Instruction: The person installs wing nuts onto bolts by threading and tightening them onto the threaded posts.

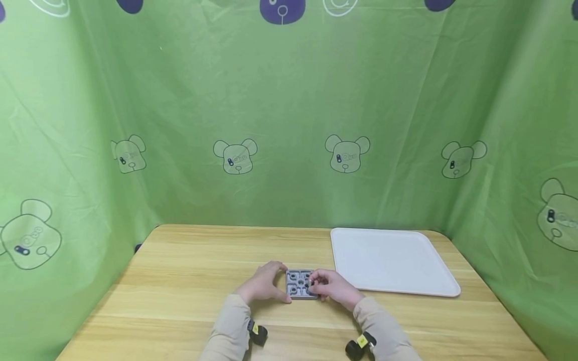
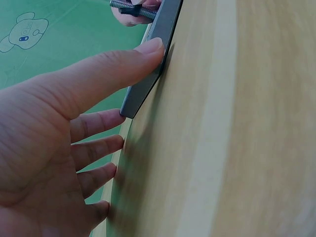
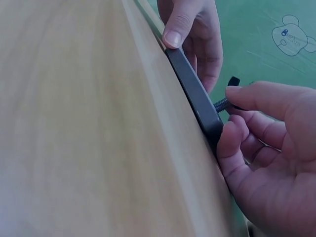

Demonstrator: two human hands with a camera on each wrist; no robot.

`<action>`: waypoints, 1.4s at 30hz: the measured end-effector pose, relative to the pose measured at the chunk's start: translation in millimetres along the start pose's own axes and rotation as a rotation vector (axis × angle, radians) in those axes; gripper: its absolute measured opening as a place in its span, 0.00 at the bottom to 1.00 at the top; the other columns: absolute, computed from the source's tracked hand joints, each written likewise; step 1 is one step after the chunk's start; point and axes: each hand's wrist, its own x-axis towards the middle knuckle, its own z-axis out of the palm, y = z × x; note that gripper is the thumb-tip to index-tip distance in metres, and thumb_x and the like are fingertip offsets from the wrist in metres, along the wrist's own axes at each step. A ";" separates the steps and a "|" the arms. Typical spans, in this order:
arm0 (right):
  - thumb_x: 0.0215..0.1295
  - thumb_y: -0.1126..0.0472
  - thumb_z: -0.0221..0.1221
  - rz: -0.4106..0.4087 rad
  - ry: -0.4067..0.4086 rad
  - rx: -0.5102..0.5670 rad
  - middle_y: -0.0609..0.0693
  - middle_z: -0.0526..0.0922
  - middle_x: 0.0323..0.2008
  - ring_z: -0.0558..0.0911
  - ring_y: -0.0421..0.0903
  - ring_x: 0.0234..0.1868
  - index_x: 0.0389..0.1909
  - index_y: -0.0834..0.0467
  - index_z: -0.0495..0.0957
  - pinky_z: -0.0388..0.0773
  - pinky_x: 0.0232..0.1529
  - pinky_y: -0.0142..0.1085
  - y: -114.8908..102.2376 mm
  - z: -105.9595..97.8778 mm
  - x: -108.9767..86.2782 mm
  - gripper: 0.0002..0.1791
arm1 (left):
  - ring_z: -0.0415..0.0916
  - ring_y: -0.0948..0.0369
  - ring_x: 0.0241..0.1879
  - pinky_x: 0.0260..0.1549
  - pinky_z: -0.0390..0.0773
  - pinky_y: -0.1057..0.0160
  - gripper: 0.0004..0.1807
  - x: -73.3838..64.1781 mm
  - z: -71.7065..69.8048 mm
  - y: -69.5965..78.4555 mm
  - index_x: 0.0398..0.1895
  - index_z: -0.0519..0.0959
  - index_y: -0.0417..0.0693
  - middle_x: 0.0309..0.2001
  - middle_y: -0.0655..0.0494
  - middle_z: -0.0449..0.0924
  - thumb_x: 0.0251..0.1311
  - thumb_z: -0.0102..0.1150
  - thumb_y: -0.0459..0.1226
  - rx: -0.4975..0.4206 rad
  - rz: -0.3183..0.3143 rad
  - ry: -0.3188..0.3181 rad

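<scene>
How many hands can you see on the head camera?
2. The left hand touches the left side of the gray plate. The right hand is at its right side, pinching a threaded screw.

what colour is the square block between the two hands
Grey; the block shows best in the head view, with its top face visible.

Grey plate (image 1: 300, 292) here! Grey-and-black screw (image 3: 222, 105) at it, my beige sleeves (image 1: 229, 323) nearer, yellowish wood-grain table (image 1: 180, 281) beneath, plain white tray (image 1: 390, 260) to its right, green curtain (image 1: 289, 90) beyond, bear-outline print (image 1: 237, 158), some purple.
</scene>
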 end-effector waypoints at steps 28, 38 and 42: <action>0.65 0.64 0.49 0.017 -0.040 0.118 0.51 0.72 0.33 0.73 0.43 0.31 0.47 0.69 0.70 0.79 0.28 0.29 0.0 -3.7 -0.1 0.14 | 0.64 0.45 0.67 0.71 0.59 0.42 0.44 -1.7 -0.8 1.6 0.60 0.71 0.41 0.66 0.42 0.69 0.36 0.78 0.46 0.009 0.012 -0.001; 0.64 0.65 0.52 -0.024 -0.050 0.065 0.51 0.73 0.33 0.73 0.42 0.30 0.49 0.71 0.70 0.78 0.28 0.28 -1.7 -4.4 -2.6 0.16 | 0.64 0.45 0.67 0.71 0.60 0.42 0.46 -1.3 -0.9 1.5 0.61 0.70 0.41 0.66 0.42 0.69 0.35 0.78 0.47 0.002 0.009 -0.007; 0.61 0.66 0.55 -0.036 -0.049 0.050 0.51 0.74 0.35 0.74 0.42 0.31 0.51 0.70 0.71 0.78 0.28 0.28 -0.8 -3.6 -2.4 0.18 | 0.64 0.44 0.67 0.71 0.60 0.41 0.45 -1.4 -0.9 1.3 0.61 0.70 0.41 0.66 0.42 0.69 0.36 0.78 0.47 0.002 0.013 -0.004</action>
